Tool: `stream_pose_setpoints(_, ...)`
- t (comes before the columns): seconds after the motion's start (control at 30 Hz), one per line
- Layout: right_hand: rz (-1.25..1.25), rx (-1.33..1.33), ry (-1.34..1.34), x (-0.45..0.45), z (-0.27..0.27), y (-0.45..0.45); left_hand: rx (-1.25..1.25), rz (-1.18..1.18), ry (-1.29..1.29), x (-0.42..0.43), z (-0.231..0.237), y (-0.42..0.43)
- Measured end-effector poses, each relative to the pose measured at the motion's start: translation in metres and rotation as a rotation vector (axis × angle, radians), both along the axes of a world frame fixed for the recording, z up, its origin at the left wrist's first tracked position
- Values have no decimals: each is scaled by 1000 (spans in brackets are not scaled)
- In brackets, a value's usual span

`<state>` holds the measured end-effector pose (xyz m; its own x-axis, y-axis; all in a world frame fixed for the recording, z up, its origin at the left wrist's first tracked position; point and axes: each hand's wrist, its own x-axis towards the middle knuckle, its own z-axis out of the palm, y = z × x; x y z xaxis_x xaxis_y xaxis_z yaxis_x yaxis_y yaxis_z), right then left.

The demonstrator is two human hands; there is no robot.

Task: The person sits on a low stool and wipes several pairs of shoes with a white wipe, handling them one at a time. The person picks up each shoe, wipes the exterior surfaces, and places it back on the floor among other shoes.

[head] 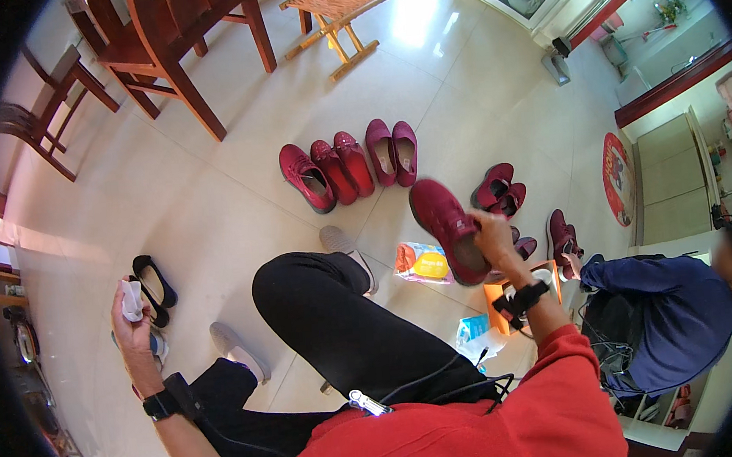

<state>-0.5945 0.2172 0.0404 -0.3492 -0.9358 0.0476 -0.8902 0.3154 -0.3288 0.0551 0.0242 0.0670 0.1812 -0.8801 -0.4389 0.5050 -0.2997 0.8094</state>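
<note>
My right hand (496,240) grips a dark red shoe (439,207) by its opening edge and holds it up, toe pointing away to the upper left. Out to the left, my left hand (132,331) holds a crumpled white wipe or tissue (132,301). A pair of black flat shoes (155,281) lies on the floor by that hand. Below the raised shoe rests a pack of wipes (424,262) with a yellow label. Ahead on the tiles stand a single red laced shoe (306,176), a studded red pair (342,166) and a plum slip-on pair (392,152).
A co-worker in dark blue (659,322) sits at the right, one hand at a dark red shoe (560,235). More red shoes (498,190) lie between us. An orange box (497,308) is by my right forearm. Wooden chairs (182,50) and a folding stool (336,4) stand ahead.
</note>
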Motion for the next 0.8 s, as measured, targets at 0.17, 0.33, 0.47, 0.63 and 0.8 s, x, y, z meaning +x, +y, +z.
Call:
stream_pose_setpoints(0.17,-177,262,-12,1,-86,76,43,-8,-44,-1,-8,-6)
stream_pose_setpoints(0.33,-135,337,-55,10,-122,84,102,-36,-85,-20,-20,-16)
stream_pose_setpoints(0.47,-85,235,-152,23,-138,59,131,-34,45,-37,-17,-23)
stream_pose_setpoints(0.63,-13,199,-190,46,-155,14,84,-78,175,-49,-8,-24)
stream_pose_setpoints(0.8,168,174,-132,69,-147,-38,132,-84,123,-53,-9,-22)
